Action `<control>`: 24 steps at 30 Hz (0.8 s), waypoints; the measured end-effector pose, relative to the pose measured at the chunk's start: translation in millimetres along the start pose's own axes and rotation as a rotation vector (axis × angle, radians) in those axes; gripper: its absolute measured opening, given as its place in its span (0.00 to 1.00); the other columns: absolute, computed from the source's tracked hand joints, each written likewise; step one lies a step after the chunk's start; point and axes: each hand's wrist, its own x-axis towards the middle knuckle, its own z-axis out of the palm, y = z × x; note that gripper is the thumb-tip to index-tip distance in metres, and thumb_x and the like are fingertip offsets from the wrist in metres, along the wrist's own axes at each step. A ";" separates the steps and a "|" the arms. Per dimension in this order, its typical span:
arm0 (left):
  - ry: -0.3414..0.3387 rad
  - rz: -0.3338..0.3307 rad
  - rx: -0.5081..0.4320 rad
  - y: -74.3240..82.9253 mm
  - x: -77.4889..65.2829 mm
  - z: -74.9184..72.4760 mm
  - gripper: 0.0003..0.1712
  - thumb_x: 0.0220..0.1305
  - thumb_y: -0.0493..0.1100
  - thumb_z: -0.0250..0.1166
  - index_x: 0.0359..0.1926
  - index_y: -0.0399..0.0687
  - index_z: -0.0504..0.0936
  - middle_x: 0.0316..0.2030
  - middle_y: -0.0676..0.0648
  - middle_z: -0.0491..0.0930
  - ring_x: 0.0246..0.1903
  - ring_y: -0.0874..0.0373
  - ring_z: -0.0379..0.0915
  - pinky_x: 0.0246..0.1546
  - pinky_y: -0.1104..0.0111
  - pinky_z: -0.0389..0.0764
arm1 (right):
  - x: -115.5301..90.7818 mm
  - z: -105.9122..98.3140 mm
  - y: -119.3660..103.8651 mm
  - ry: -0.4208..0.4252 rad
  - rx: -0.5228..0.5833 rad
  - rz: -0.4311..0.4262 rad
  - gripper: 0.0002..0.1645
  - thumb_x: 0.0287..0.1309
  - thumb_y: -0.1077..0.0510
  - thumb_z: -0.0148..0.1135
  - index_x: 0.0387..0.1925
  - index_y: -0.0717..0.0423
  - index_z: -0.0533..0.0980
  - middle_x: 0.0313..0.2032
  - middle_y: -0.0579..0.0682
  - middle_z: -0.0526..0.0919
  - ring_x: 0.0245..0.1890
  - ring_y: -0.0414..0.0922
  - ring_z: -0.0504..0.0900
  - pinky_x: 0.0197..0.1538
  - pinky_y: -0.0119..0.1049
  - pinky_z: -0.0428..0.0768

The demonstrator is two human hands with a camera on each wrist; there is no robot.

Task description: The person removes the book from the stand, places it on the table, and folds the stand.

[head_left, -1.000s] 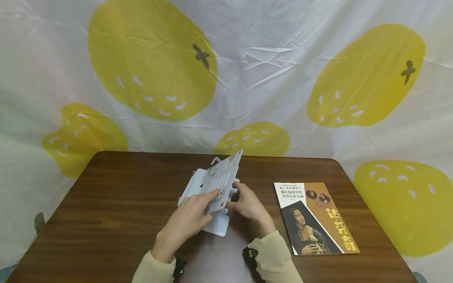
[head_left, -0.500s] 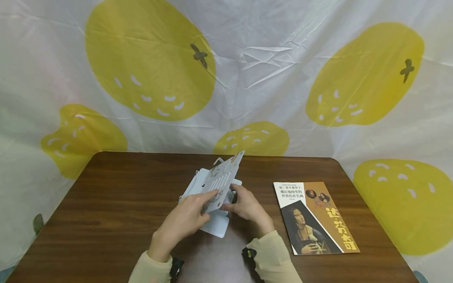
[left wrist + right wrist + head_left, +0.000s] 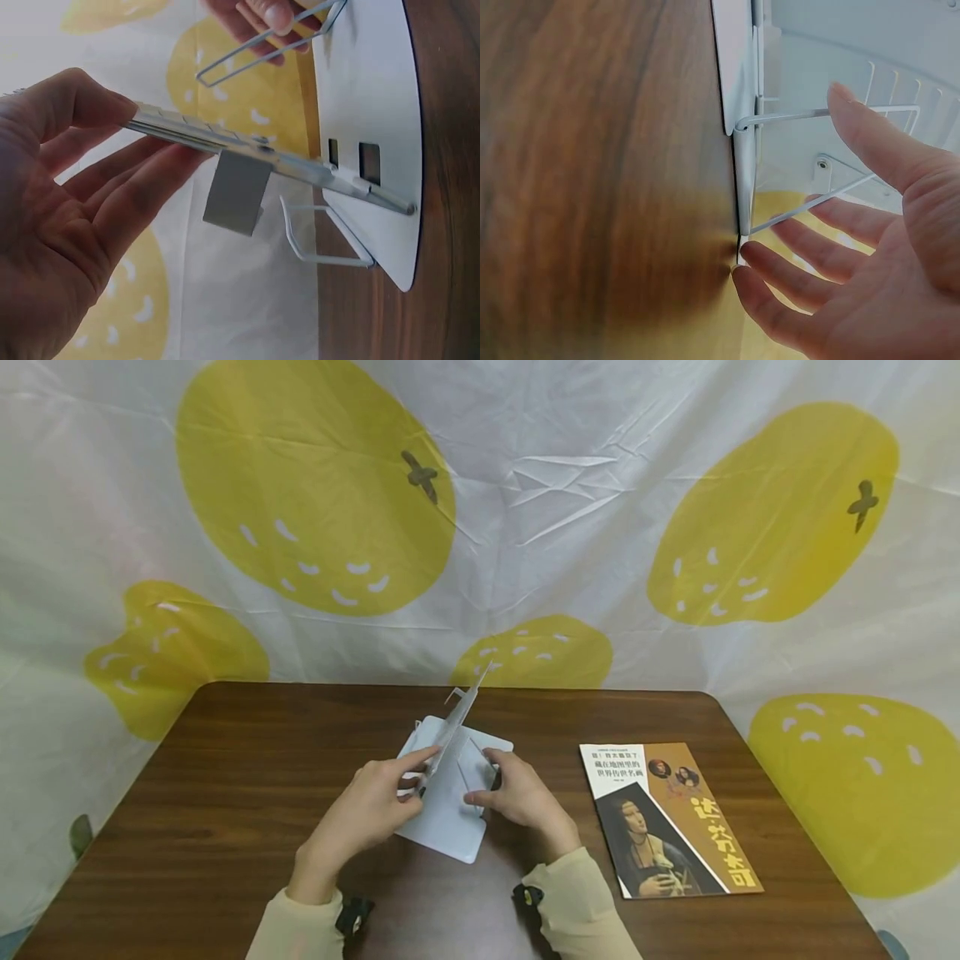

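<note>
The white stand is on the table, between both hands. The left hand pinches its lifted flap; the right hand has its fingers loosely spread by a wire loop. It looks like thin metal, so probably light, stiff and a bit slippery, best held by the flap's edge, because the wire might bend

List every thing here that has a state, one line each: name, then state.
Flat white slotted panel, tilted up steeply, gripped by the bare left hand
Flat white base plate, lying on the brown wooden table
Thin white wire loop, standing out from the base, at the bare right hand
Second white wire loop, also standing out
Multicoloured paper book, shut, lying flat, illustrated cover up
White fabric sheet with yellow prints, hanging, creased
</note>
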 end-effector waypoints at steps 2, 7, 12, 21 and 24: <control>0.000 -0.017 -0.037 -3.5 -0.5 -2.9 0.39 0.49 0.27 0.61 0.66 0.48 0.74 0.52 0.36 0.80 0.45 0.47 0.82 0.40 0.64 0.83 | 0.5 0.8 0.5 -0.001 0.002 -0.005 0.45 0.47 0.49 0.77 0.63 0.65 0.69 0.56 0.62 0.77 0.56 0.56 0.76 0.59 0.50 0.73; 0.011 -0.041 -0.111 -11.5 -1.5 -10.1 0.37 0.50 0.26 0.61 0.66 0.42 0.73 0.52 0.36 0.80 0.44 0.48 0.82 0.38 0.67 0.83 | 2.7 3.2 0.4 -0.007 -0.024 -0.014 0.45 0.48 0.49 0.77 0.63 0.65 0.69 0.56 0.62 0.77 0.55 0.55 0.76 0.58 0.49 0.74; 0.033 -0.020 -0.135 -17.7 -2.0 -15.6 0.36 0.51 0.25 0.62 0.65 0.38 0.73 0.50 0.35 0.80 0.39 0.52 0.82 0.33 0.69 0.81 | 3.6 4.8 -2.9 -0.017 -0.066 -0.033 0.45 0.50 0.49 0.75 0.64 0.66 0.68 0.58 0.62 0.75 0.58 0.56 0.74 0.60 0.50 0.72; 0.034 -0.032 -0.196 -20.7 -3.3 -19.3 0.35 0.53 0.25 0.60 0.66 0.36 0.71 0.51 0.33 0.79 0.42 0.44 0.81 0.36 0.69 0.82 | 5.0 6.5 -10.0 -0.051 -0.156 -0.026 0.44 0.52 0.46 0.72 0.65 0.65 0.68 0.58 0.63 0.75 0.59 0.58 0.72 0.62 0.50 0.70; 0.030 -0.041 -0.207 -19.6 -3.0 -19.2 0.35 0.54 0.25 0.60 0.66 0.36 0.71 0.51 0.33 0.79 0.42 0.44 0.81 0.36 0.69 0.82 | 6.1 5.9 -12.3 -0.058 -0.183 -0.021 0.44 0.52 0.46 0.73 0.65 0.64 0.68 0.56 0.62 0.76 0.58 0.57 0.73 0.61 0.49 0.70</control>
